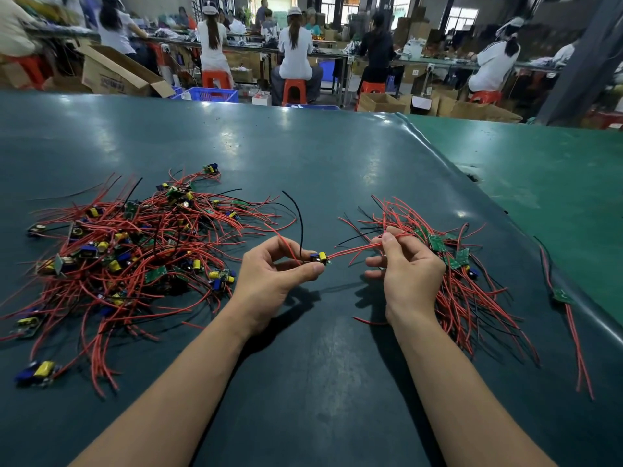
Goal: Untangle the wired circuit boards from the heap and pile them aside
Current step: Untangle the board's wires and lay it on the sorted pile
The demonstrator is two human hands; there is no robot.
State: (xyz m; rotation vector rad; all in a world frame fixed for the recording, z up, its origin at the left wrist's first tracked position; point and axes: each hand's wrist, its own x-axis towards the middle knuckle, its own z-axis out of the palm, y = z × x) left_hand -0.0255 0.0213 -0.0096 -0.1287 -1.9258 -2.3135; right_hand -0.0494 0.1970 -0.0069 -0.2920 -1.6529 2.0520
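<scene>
A tangled heap of small circuit boards with red and black wires (128, 251) lies on the left of the dark green table (303, 156). A smaller pile of boards with red wires (455, 264) lies on the right. Between them my left hand (273, 274) pinches one small circuit board (322, 257) with a yellow and a blue part. Red wires (357, 248) run from that board to my right hand (408, 264), which pinches them between thumb and forefinger. A black wire curves up from the board.
One separate board with long red wires (563, 298) lies near the table's right edge. A lighter green table surface (556, 170) adjoins on the right. Beyond the far edge are seated workers, red stools, cardboard boxes and a blue crate (210, 94).
</scene>
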